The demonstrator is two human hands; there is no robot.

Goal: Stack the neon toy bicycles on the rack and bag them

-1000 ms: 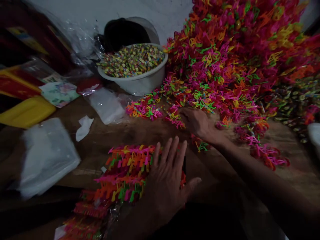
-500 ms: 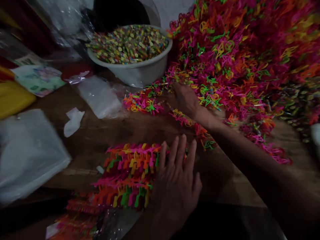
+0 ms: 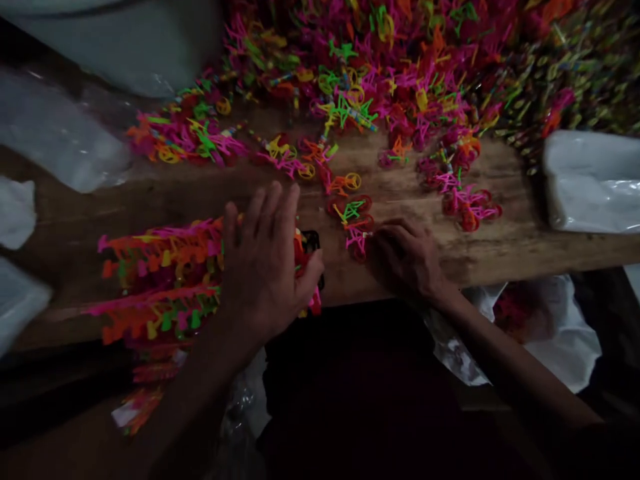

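My left hand [image 3: 265, 267] lies flat, fingers stretched, over the right end of the rows of colourful plastic pieces [image 3: 165, 257]. A black-edged object [image 3: 314, 243] shows beside its thumb. My right hand [image 3: 410, 257] is on the wooden table with bent fingers, its fingertips by a small pink and red toy bicycle [image 3: 357, 241]. Whether it grips that piece is too dark to tell. Just above is a green and red bicycle [image 3: 354, 209]. More loose bicycles [image 3: 300, 160] trail up to the large pile [image 3: 390, 73].
A pale tub [image 3: 135, 47] and clear plastic bags [image 3: 60, 133] are at the upper left. On the right lies a white packet [image 3: 595, 180]. An open bag [image 3: 560, 333] hangs below the table's front edge.
My right hand has come back from the pile to the table's front, near small bicycles. The view has turned down and right, and the tub is mostly out of frame.
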